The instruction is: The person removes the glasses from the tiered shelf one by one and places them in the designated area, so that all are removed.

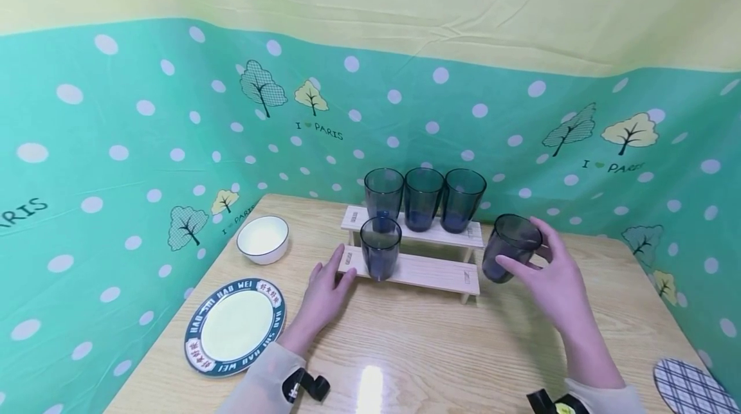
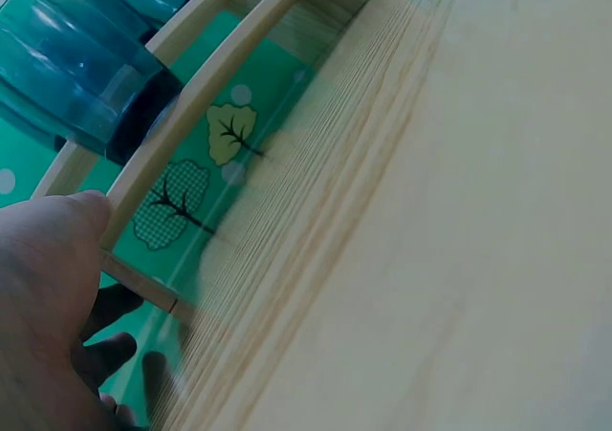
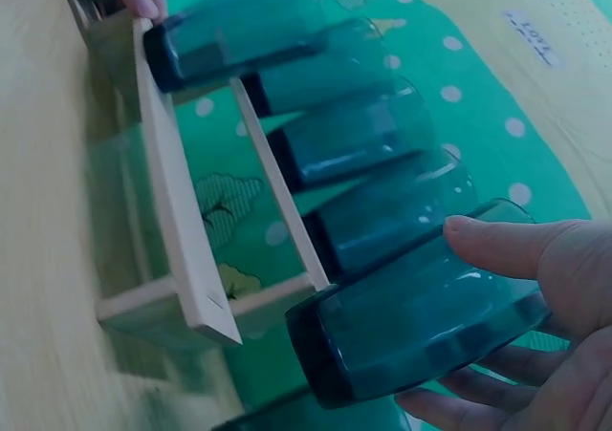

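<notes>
A two-step wooden rack point(image 1: 428, 270) stands on the table. Three dark blue-tinted glasses point(image 1: 422, 198) line its upper step, and one more glass point(image 1: 380, 248) stands at the left of the lower step. My right hand point(image 1: 550, 272) grips a further glass point(image 1: 509, 247) point(image 3: 421, 321), slightly tilted, just off the rack's right end. My left hand point(image 1: 327, 285) rests with straight fingers against the left end of the lower step point(image 2: 182, 125). In the left wrist view the thumb point(image 2: 57, 240) lies beside that step's edge.
A white bowl point(image 1: 263, 238) and a blue-rimmed plate point(image 1: 235, 326) lie left of the rack on the wooden table point(image 1: 417, 350). A checked coaster point(image 1: 689, 388) lies at the near right corner. Green dotted cloth walls point(image 1: 145, 144) close in the table.
</notes>
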Tool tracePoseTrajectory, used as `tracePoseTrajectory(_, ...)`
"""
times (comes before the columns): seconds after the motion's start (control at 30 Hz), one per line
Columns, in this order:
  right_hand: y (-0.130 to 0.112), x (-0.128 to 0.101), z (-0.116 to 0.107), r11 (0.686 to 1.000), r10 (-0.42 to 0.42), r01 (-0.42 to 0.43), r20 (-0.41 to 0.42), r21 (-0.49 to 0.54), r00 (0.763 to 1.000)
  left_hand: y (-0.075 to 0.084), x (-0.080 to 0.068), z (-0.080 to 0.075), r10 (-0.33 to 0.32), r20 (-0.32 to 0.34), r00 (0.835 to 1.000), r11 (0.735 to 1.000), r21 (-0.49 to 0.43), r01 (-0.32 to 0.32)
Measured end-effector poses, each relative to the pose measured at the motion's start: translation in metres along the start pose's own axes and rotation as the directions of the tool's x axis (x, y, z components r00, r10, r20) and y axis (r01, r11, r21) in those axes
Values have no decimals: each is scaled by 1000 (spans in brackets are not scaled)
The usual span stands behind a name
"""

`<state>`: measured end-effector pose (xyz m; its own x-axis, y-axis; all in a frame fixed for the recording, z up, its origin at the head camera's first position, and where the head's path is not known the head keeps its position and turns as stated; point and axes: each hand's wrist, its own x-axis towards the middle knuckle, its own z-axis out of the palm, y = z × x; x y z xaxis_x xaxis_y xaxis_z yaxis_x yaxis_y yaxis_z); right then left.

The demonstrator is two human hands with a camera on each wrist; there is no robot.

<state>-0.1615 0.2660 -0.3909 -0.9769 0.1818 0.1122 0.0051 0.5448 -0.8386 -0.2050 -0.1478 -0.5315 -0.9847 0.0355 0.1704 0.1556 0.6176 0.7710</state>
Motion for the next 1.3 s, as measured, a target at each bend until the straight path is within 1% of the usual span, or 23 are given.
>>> tracePoseTrajectory(0.17, 3, 2, -13, 1000, 13, -14, -25, -21, 1000, 0, 0, 0, 8, 2, 1000, 1000, 0, -8)
tracePoseTrajectory(0.37, 11, 5, -30, 996, 47, -52, -60, -77, 997, 0, -1, 1, 17, 2, 1000, 1000, -3, -17)
tracePoseTrajectory(0.73, 24, 11, -51, 990, 108, -116, -107, -74, 988, 0, -1, 0, 28, 0, 1000, 1000, -1, -28)
tracePoseTrajectory(1.0, 35, 19, -56, 987, 144, -153, -138, -59, 980, 0, -2, 0, 3, 3, 1000, 1000, -3, -3)
tracePoseTrajectory(1.3, 56, 35, -50, 982, 165, -178, -170, -68, 972, 1, -2, -1, 7, 3, 1000, 1000, -8, -7)
